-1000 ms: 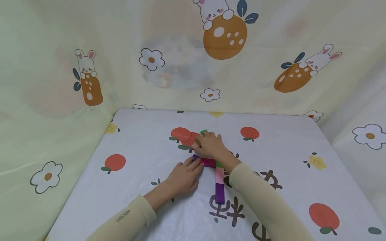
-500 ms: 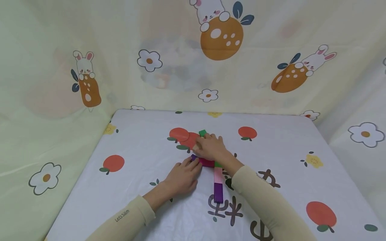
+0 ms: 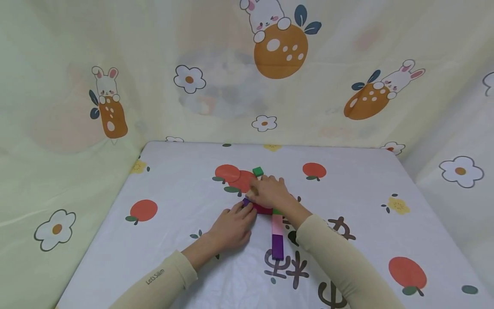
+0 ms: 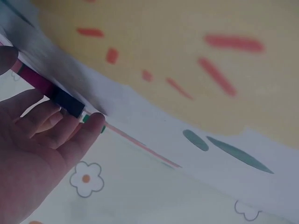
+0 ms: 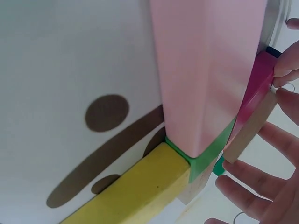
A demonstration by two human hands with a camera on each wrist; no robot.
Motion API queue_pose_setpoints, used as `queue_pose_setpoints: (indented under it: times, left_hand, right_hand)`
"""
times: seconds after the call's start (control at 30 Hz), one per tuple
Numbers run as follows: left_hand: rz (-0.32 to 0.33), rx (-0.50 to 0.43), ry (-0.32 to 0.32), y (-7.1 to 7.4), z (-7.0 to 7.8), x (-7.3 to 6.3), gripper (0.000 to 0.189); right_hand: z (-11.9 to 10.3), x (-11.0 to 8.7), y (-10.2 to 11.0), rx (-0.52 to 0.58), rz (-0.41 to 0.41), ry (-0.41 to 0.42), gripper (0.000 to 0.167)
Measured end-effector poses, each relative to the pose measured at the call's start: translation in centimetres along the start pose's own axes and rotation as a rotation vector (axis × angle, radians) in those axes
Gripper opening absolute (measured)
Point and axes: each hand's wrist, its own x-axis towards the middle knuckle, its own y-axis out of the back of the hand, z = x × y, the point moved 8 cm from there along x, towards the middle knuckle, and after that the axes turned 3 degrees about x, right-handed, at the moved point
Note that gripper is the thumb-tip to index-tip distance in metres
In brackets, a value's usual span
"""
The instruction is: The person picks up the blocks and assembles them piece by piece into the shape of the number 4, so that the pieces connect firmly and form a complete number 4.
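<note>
My left hand (image 3: 233,225) lies with relaxed fingers at the left end of a row of blocks. Its fingertips touch the dark purple block (image 4: 67,101) and the magenta block (image 4: 39,83). My right hand (image 3: 268,193) pinches a plain wooden block (image 5: 252,128) by its ends, between thumb and fingers, just beyond the magenta block. A green block (image 5: 210,149) joins the magenta one to a pink block (image 3: 277,224), with a purple block (image 3: 277,246) at the near end. Past my right fingertips sits a small green block (image 3: 257,171).
A yellow block (image 5: 135,186) butts against the green corner block in the right wrist view, hidden by my arm in the head view. The white tablecloth (image 3: 181,171) has printed fruit and writing. A patterned curtain (image 3: 154,107) closes off the back and sides.
The head view shifts slightly. My right hand draws back a little, so more of the far green block shows. My left hand stays at the end of the row.
</note>
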Motion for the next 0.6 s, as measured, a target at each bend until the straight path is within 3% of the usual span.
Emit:
queue_pose_setpoints:
  times: [0.6]
  left_hand:
    - [0.000,0.016,-0.005,0.05,-0.11,0.06,0.059]
  right_hand:
    - [-0.02,0.21,-0.28,0.031,-0.053,0.005,0.042]
